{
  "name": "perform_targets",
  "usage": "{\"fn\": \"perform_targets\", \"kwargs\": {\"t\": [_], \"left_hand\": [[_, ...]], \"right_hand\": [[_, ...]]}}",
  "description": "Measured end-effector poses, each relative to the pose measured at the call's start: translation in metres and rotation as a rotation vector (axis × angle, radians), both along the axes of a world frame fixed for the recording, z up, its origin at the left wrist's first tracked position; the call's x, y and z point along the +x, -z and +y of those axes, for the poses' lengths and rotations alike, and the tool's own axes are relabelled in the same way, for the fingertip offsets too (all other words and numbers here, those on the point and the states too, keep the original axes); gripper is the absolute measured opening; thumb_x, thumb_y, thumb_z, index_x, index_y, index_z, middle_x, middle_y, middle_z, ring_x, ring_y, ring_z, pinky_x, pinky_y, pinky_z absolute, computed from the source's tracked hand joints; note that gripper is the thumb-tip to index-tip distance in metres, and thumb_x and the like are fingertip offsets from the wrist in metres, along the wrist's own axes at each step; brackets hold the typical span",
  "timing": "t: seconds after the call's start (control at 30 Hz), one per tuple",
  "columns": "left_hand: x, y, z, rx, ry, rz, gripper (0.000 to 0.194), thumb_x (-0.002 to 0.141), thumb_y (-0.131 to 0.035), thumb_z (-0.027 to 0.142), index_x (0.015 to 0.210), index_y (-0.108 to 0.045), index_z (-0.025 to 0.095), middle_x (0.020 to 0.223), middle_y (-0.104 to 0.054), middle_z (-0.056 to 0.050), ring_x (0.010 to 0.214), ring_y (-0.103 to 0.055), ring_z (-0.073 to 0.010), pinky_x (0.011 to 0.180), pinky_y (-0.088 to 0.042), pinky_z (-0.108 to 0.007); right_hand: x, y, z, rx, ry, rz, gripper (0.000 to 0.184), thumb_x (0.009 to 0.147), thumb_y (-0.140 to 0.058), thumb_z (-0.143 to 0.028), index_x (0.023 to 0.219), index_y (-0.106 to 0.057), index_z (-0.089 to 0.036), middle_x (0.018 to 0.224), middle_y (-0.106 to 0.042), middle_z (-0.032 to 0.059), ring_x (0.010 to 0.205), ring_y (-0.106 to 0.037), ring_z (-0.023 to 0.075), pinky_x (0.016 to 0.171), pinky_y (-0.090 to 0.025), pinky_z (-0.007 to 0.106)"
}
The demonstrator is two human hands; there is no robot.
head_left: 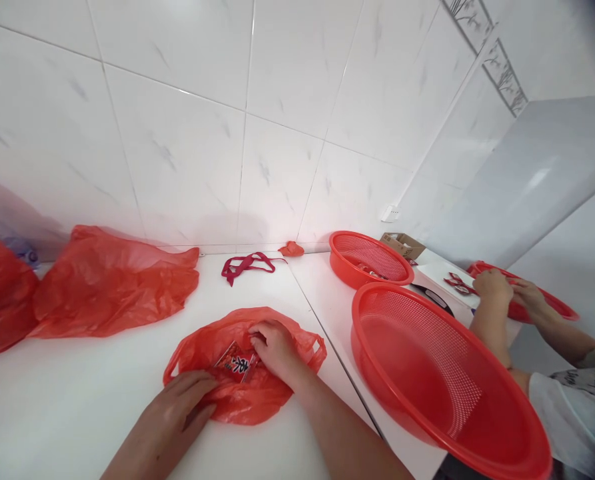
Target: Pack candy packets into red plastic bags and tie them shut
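A thin red plastic bag with loop handles (244,405) lies open on the white tabletop (92,400), just beside its right edge. Inside it sits a small red packet with black-and-white lettering (238,364). The left hand (174,410) rests bent fingers on the bag's near-left rim; the right hand (276,348) reaches over its right side, fingers curled. I cannot tell whether either grips anything. A dark-red fabric strap (250,263) lies near the tabletop's back edge, towards the back right corner. Beyond the right edge stands a large red plastic perforated basket (402,373).
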State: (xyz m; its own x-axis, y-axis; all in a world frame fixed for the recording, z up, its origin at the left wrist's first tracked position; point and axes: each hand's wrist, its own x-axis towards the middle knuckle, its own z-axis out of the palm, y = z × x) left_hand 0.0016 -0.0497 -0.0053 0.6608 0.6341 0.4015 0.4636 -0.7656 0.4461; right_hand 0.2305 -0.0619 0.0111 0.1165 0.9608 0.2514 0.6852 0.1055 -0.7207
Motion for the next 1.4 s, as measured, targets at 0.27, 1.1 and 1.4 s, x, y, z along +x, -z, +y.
{"fn": "perform_targets", "kwargs": {"t": [0.27,1.1,1.4], "left_hand": [[0.000,0.001,0.000,-0.071,-0.048,0.027,0.023,0.081,-0.057,0.034,0.102,-0.067,0.030,0.106,-0.069,-0.001,0.095,-0.066,-0.0206,0.080,-0.056,-0.030],[-0.002,0.009,0.003,-0.107,-0.057,0.054,0.026,0.082,-0.055,0.035,0.105,-0.067,0.029,0.110,-0.068,-0.002,0.099,-0.065,-0.0211,0.084,-0.055,-0.032],[-0.002,0.008,0.003,-0.167,-0.057,0.097,0.027,0.084,-0.052,0.038,0.107,-0.065,0.032,0.114,-0.066,-0.001,0.104,-0.062,-0.0204,0.089,-0.052,-0.033]], "right_hand": [[-0.001,0.001,0.000,0.003,0.001,0.003,0.022,0.080,-0.051,-0.011,0.091,-0.065,-0.024,0.098,-0.064,0.0002,0.095,-0.058,0.0140,0.085,-0.044,0.028],[0.000,0.002,0.001,0.032,-0.002,-0.008,0.023,0.079,-0.052,-0.009,0.089,-0.066,-0.024,0.096,-0.065,-0.0001,0.091,-0.058,0.0142,0.082,-0.045,0.027],[0.001,0.004,0.003,0.038,0.004,-0.010,0.024,0.079,-0.053,-0.009,0.090,-0.066,-0.025,0.096,-0.065,0.0001,0.092,-0.058,0.0154,0.083,-0.046,0.029]]}}
